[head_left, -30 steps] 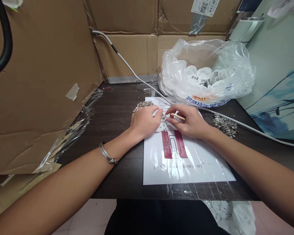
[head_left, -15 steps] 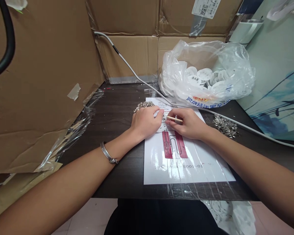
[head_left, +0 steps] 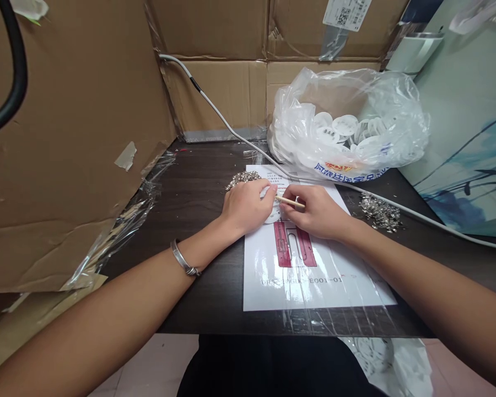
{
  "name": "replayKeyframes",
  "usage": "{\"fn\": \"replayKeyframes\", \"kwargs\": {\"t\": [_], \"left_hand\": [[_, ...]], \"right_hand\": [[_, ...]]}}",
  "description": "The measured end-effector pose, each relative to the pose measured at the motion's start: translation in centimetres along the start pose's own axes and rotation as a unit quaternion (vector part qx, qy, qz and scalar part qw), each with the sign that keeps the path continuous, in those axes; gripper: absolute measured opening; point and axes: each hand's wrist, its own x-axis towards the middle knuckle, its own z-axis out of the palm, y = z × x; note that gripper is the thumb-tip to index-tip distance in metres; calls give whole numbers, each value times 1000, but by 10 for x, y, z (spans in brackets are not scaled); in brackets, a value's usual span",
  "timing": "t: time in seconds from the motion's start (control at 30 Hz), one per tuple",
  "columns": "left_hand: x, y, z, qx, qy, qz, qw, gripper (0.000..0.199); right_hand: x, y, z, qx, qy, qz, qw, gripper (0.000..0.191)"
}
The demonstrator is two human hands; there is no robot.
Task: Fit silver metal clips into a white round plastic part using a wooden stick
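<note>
A clear plastic bag (head_left: 403, 140) at the back of the bench (head_left: 206, 298) holds heaped discs (head_left: 345, 125). Another white disc (head_left: 271, 216), flat and dark-marked, lies above the printed sheet (head_left: 314, 298), partly under the left hand (head_left: 248, 205); its fingers are too hidden to tell whether they pinch. Just right of it, the right hand (head_left: 314, 207) pinches a slim, pale stick (head_left: 290, 202), tip near the left thumb.

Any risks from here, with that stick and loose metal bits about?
1. The thin stick in the right hand ends close by the left hand; a slip might jab it or mark the white disc.
2. The left metal pile lies right beside that hand; a shift could scatter it.
3. The cable passes near the right metal pile; a tug might disturb it.
</note>
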Motion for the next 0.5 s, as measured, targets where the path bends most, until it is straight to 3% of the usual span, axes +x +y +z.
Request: {"fn": "replayKeyframes", "kwargs": {"t": [0.27, 0.5], "left_hand": [[0, 1, -1, -12, -10, 9, 1000, 23], [2, -2, 0, -31, -8, 14, 999, 27]], "right_hand": [[2, 1, -1, 18, 11, 37, 999, 13], [2, 0, -3, 27, 22, 50, 998, 18]]}}
